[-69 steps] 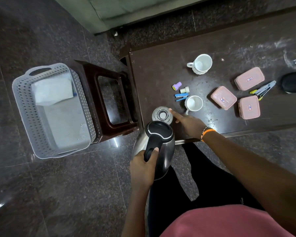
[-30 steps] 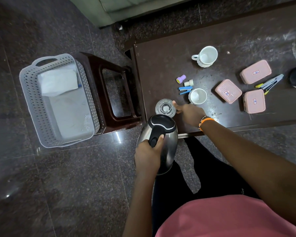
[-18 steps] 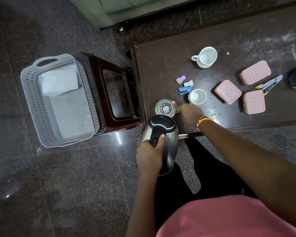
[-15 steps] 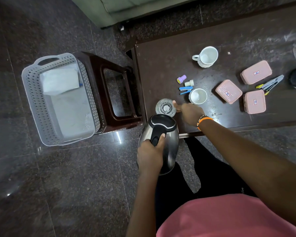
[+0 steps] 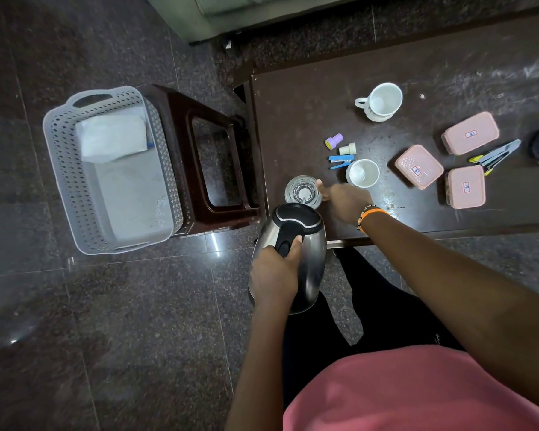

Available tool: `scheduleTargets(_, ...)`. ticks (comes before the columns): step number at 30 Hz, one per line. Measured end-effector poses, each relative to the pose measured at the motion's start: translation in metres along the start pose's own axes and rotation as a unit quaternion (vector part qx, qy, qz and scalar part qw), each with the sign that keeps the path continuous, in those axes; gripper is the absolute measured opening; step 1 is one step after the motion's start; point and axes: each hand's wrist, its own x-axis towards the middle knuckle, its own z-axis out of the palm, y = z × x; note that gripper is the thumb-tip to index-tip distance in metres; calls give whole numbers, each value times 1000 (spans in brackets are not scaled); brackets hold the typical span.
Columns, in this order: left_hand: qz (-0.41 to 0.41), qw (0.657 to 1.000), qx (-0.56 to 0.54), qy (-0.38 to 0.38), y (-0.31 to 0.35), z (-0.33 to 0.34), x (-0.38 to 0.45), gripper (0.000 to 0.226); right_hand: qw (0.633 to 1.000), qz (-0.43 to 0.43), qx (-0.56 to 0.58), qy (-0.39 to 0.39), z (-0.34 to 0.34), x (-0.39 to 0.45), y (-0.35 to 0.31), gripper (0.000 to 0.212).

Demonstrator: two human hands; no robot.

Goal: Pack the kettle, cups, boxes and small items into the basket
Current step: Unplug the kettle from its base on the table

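The kettle, a rounded brushed-steel body with a glossy black lid and handle, hangs off the near edge of the dark table, its spout end over a clear round glass standing at the table's near left corner. The left hand is wrapped around the black handle. The right hand, an orange band at its wrist, reaches to the glass with the thumb touching its rim; whether the fingers curl round it is hard to tell. Farther onto the table from the glass stand two white ceramic cups, one fluted and handled. Between them lie a purple cap, a pale stopper and a blue clip. Three pink rounded-rectangle plastic boxes lie to the right of the cups. Left of the table, past a brown stool, sits the grey perforated plastic basket on the speckled stone floor, holding folded white paper
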Motion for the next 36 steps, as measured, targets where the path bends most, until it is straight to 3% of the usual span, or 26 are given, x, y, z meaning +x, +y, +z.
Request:
scheduleTargets(7, -1, 1000, -8, -10, 1, -1, 0, 61, 1000, -12, 0, 2, 0, 2, 2, 41)
scheduleTargets(15, -5, 1000, -13, -19, 3, -5, 2, 62, 998, -49, -38, 2, 0, 3, 3, 64)
scheduleTargets(20, -10, 1000, -16, -22, 4, -7, 3, 63, 999, -29, -26, -8, 1, 5, 3, 51)
scheduleTargets(26, -5, 999, -19, -27, 4, -8, 4, 64, 998, -43, -33, 2, 3, 5, 3, 56)
scheduleTargets(32, -5, 999, -24, -31, 5, -8, 5, 64, 1000, -17, 3, 10, 2, 4, 2, 40)
scheduleTargets(36, -5, 999, -28, -33, 5, -10, 6, 61, 999, -31, -9, -1, 3, 5, 2, 48)
